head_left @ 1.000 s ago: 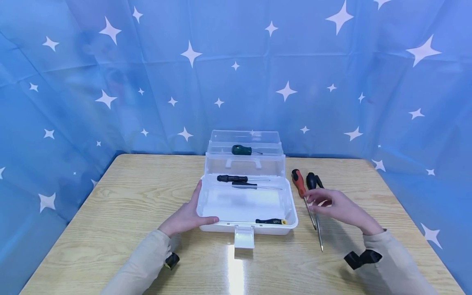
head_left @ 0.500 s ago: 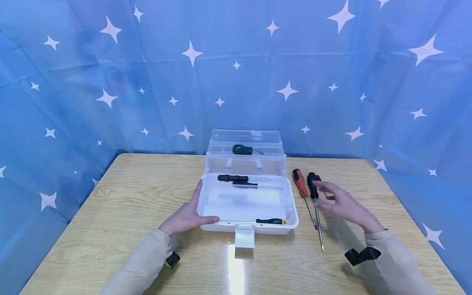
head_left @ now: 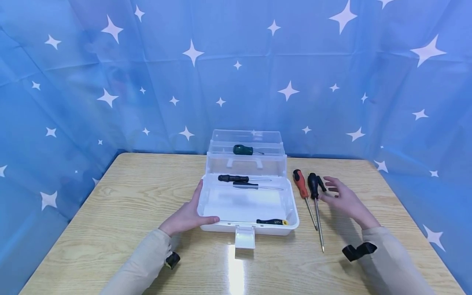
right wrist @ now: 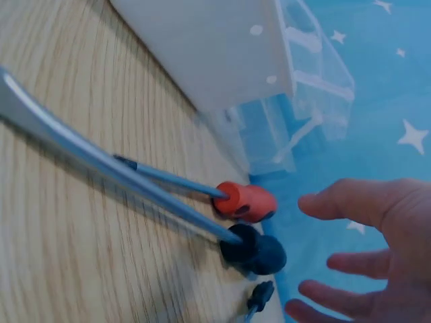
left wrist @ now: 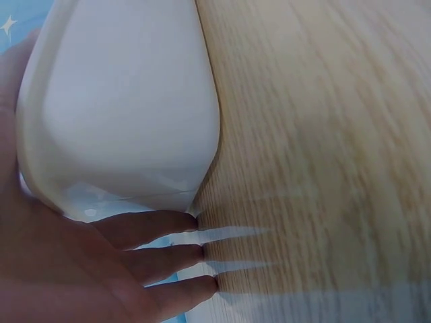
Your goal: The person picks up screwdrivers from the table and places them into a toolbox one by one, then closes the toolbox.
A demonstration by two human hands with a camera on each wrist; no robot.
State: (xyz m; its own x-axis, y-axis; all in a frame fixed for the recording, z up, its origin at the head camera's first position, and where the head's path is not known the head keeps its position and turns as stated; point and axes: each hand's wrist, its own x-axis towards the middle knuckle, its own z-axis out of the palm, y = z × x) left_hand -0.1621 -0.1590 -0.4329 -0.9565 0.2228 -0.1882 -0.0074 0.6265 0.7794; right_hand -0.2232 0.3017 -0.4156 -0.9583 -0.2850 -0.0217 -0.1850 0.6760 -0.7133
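Observation:
A white toolbox (head_left: 265,231) stands with its clear lid (head_left: 245,164) raised. My left hand (head_left: 184,217) rests against its front left corner, thumb on the front rim; in the left wrist view the straight fingers (left wrist: 155,262) reach the tabletop. To the right of the box lie a red-and-black screwdriver (head_left: 300,183), a long black-handled screwdriver (head_left: 312,185) and a smaller black-handled one (head_left: 321,184). My right hand (head_left: 343,200) hovers just right of the smaller one, fingers spread and holding nothing. Its shaft is hidden behind the hand in the head view.
Inside the box lie two black screwdrivers (head_left: 234,178) at the back and a black-and-yellow one (head_left: 271,221) along the front. A green-handled screwdriver (head_left: 242,150) sits in the lid area. The latch (head_left: 245,237) hangs down in front. A blue star-patterned curtain surrounds the wooden table (head_left: 147,184).
My right hand has moved right, from over the red and long black screwdrivers to beside the smaller black one. My left hand stays at the box corner.

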